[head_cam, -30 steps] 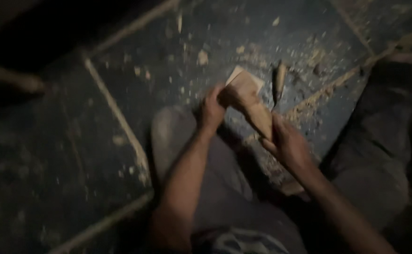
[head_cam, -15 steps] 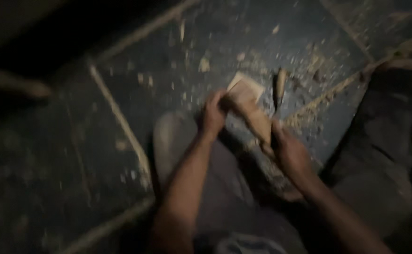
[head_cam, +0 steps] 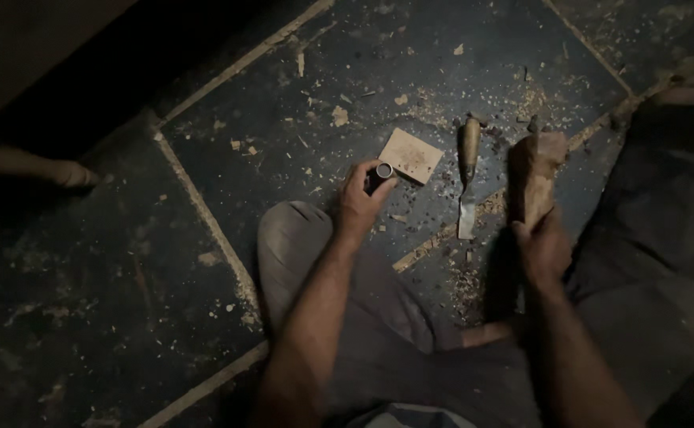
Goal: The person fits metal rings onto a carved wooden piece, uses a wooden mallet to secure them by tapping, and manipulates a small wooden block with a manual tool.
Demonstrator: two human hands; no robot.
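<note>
Item one: our left hand [head_cam: 360, 208] is gripping a small dark cylinder with a pale ring end [head_cam: 382, 173]. The fingers are clamped around it, holding it upright with the ring end up, just beside the near corner of the flat wooden square [head_cam: 411, 154]; we cannot tell whether it is touching the square.

Item two: the flat wooden square is lying face up on the dark tiled floor [head_cam: 228, 143]. We are using it as the landmark for everything below.

Item three: our right hand [head_cam: 543, 250] is holding a rough block of wood [head_cam: 534, 176], well to the right of the square. The fingers are closed on the block's lower end, so its upper end is standing tilted above the floor, kept apart from the square.

Item four: a chisel with a wooden handle and a flat metal blade [head_cam: 467, 178] is lying between the square and the block, handle away from us and blade toward us. We judge that it is lying within easy reach of either hand.

Item five: pale wood chips and shavings [head_cam: 521, 103] are lying scattered on the floor, thickest beyond and to the right of the square.

Item six: our knee in grey cloth [head_cam: 295, 238] is resting on the floor, below and left of the square.

Item seven: a pale rounded object [head_cam: 38, 166] is lying far left of the square; too dim to identify.
</note>
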